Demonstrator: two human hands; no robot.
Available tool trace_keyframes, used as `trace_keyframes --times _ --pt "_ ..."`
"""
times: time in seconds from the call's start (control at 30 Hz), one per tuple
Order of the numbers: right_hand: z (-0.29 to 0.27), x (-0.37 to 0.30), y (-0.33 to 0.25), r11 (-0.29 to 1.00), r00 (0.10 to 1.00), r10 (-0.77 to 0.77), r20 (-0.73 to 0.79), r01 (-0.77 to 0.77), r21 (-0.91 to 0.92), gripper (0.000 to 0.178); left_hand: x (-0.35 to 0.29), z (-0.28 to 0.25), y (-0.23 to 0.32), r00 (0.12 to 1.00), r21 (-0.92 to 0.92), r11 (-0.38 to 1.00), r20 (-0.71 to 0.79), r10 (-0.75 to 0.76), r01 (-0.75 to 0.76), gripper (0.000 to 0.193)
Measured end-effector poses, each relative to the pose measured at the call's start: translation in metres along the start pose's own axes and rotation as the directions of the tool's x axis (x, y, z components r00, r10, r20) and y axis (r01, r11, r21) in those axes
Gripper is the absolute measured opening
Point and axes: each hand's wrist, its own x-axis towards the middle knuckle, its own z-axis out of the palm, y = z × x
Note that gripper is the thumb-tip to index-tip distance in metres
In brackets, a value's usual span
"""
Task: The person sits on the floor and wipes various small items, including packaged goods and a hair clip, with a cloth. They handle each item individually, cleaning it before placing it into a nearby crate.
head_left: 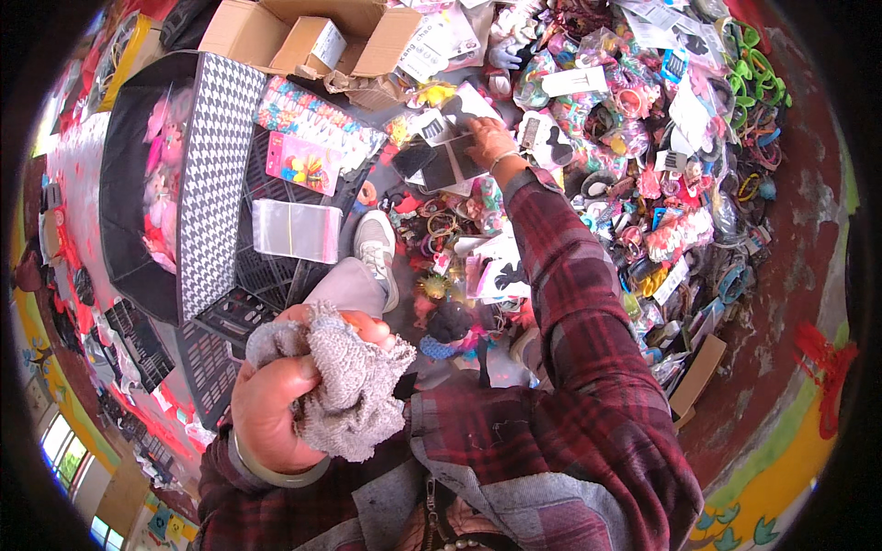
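Note:
Close to me, my left hand [276,404] is wrapped round a crumpled light-grey knitted cloth [358,386], held up above my lap. My right arm stretches out over a heap of small goods. At its end my right hand [492,143] has its fingers bent onto a black-and-white card [450,163] at the far middle of the heap; the fingertips are partly hidden. Another white card with a black shape [546,138] lies just right of that hand. A dark flat piece [413,160] is to its left.
At left stands a houndstooth fabric box [220,174] with pink items inside. Beside it a black plastic crate [271,266] carries clear plastic bags [296,231] and a pink card pack [301,163]. Cardboard boxes [243,32] lie at the back. My shoe [375,243] is by the heap.

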Motion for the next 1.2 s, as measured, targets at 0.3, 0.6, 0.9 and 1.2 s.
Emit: trace_keyframes --times 0.3,0.6,0.9,1.2 --pt "0.002 0.011 0.003 0.994 0.992 0.040 0.122 -0.028 -0.102 0.025 0.001 -0.009 0.003 1.000 -0.125 0.992 0.005 0.013 -0.013 0.034" --pt "0.017 0.045 0.054 0.856 0.906 0.419 0.058 -0.415 0.307 0.041 0.002 -0.004 0.004 0.993 0.107 0.987 0.012 0.121 -0.122 0.035" --pt "0.010 0.009 0.039 0.681 0.844 0.516 -0.148 -0.299 0.668 0.042 -0.008 0.003 -0.006 0.992 0.193 0.975 -0.032 0.122 -0.114 0.033" --pt "-0.021 -0.063 0.175 0.855 0.924 0.375 0.080 -0.378 0.356 0.038 -0.028 0.006 -0.023 0.964 0.538 0.803 0.081 0.253 -0.256 0.032"
